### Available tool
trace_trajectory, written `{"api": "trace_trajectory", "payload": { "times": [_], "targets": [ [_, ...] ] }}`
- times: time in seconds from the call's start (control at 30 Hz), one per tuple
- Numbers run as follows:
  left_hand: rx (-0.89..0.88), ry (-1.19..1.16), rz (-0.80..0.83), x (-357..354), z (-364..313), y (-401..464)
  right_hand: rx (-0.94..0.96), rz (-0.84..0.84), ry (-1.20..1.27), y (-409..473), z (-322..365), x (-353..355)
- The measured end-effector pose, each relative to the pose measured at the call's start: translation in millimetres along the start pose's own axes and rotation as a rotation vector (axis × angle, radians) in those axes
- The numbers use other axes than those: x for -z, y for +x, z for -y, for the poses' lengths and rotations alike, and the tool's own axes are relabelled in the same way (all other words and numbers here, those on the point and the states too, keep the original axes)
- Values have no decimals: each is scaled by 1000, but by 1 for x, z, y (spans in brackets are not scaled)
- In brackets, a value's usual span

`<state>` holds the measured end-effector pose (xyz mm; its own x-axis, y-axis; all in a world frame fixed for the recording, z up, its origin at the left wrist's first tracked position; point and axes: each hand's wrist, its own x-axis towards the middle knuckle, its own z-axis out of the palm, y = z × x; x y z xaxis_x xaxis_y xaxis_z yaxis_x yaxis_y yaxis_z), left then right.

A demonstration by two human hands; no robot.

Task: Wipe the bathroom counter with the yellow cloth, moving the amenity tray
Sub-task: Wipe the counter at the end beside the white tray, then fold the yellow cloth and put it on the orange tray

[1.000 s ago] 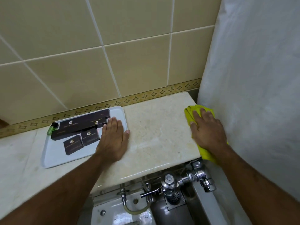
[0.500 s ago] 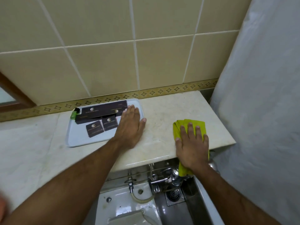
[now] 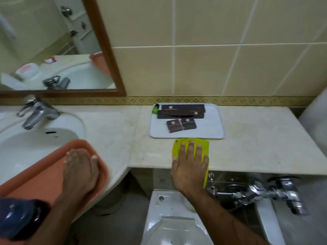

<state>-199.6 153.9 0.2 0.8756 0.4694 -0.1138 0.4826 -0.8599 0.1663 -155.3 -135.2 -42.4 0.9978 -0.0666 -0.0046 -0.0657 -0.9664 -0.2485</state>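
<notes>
The white amenity tray (image 3: 210, 128) lies on the beige marble counter (image 3: 256, 144) against the tiled wall, holding several dark boxes (image 3: 182, 111) and a small green bottle (image 3: 155, 110). The yellow cloth (image 3: 177, 147) lies flat on the counter just in front of the tray, hanging over the front edge. My right hand (image 3: 190, 167) presses flat on the cloth, fingers spread towards the tray. My left hand (image 3: 80, 168) rests palm down on an orange tray (image 3: 35, 177) at the sink's edge, away from the amenity tray.
A white sink (image 3: 31, 144) with a chrome tap (image 3: 35, 112) sits at the left under a wood-framed mirror (image 3: 109, 50). Below the counter are a toilet (image 3: 173, 221) and chrome flush valves (image 3: 265, 193). A white curtain (image 3: 316, 124) hangs at the right.
My left hand has left the amenity tray and now rests on the orange tray by the sink. My right hand has slid the cloth leftwards to the front of the amenity tray. The view has swung left.
</notes>
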Motion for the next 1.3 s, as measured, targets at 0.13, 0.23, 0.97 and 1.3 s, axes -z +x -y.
{"api": "trace_trajectory", "payload": {
  "times": [0.13, 0.23, 0.97, 1.3],
  "targets": [
    [-10, 3, -29, -20, 16, 0, 149, 39, 58, -11, 84, -19],
    [-17, 4, -54, -23, 19, 4, 266, 70, 68, -10, 138, -35],
    [13, -225, -24, -16, 23, 13, 706, 326, -94, 9, 117, 18],
    [-24, -199, -197, 21, -23, 67, 757, 16, -87, -10, 112, 33]
  ]
}}
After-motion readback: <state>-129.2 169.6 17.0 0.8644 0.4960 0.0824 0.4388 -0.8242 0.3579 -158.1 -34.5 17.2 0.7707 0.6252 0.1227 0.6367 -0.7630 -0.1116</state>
